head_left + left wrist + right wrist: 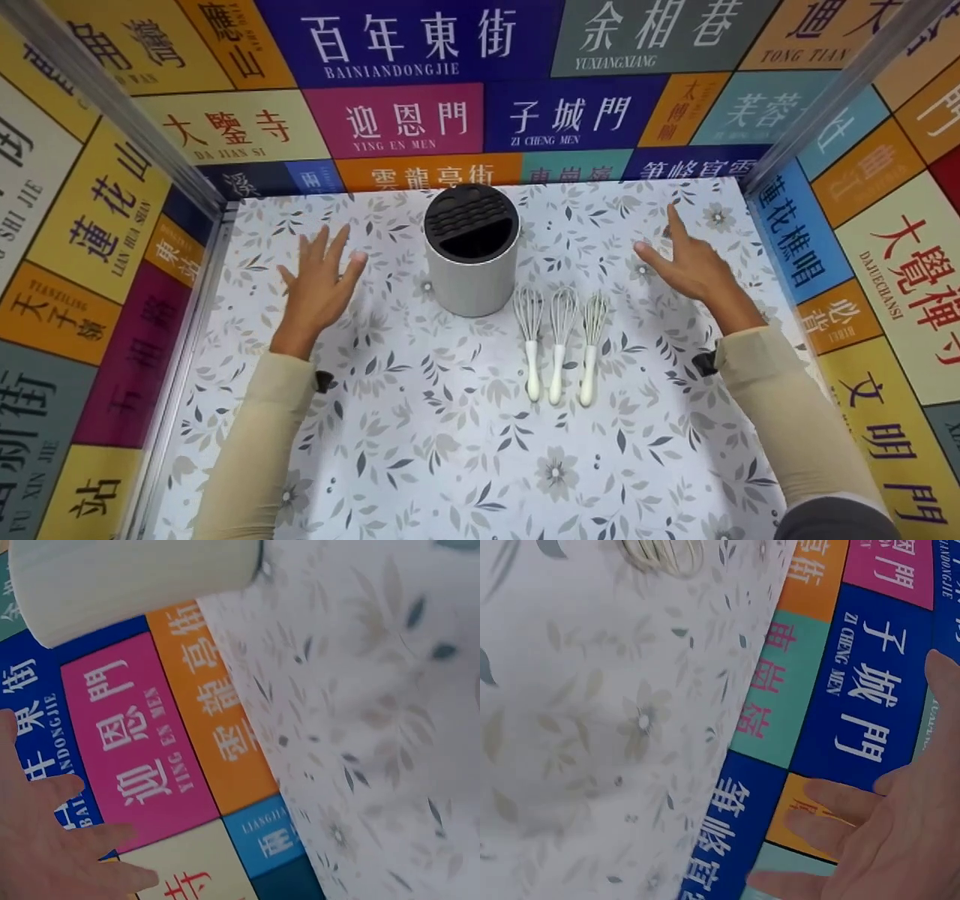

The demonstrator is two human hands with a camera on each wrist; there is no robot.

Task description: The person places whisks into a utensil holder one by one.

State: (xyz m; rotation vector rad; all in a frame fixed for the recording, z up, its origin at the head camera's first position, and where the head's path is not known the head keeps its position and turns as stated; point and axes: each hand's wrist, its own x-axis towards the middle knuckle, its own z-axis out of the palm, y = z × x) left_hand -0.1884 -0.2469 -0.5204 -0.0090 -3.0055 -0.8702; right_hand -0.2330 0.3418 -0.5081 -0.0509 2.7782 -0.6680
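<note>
Where the table point(420, 450) is taken as a dial, with twelve at its far edge, the left wall point(124, 236) of coloured name plates runs up its nine o'clock side. The left hand point(319, 289) is at ten o'clock, raised with its fingers spread and pointing roughly to twelve, a beige left sleeve point(255, 435) behind it. It is nearest to the holder point(472, 289), a pale cylinder standing upright at twelve o'clock, well apart from the hand. Its black lid point(469, 215) has slots on the far side and a dark half-moon opening toward five.

Three whisks point(559, 349) lie side by side at three o'clock — wire heads toward twelve, white handles toward six — with the leftmost head just beside the holder's base. The right hand point(697, 270) is at two o'clock, near the whisks but apart from them, its fingers spread and its thumb aimed at ten; its beige right sleeve point(787, 420) runs back toward five. More coloured plates cover the right wall point(900, 277).
</note>
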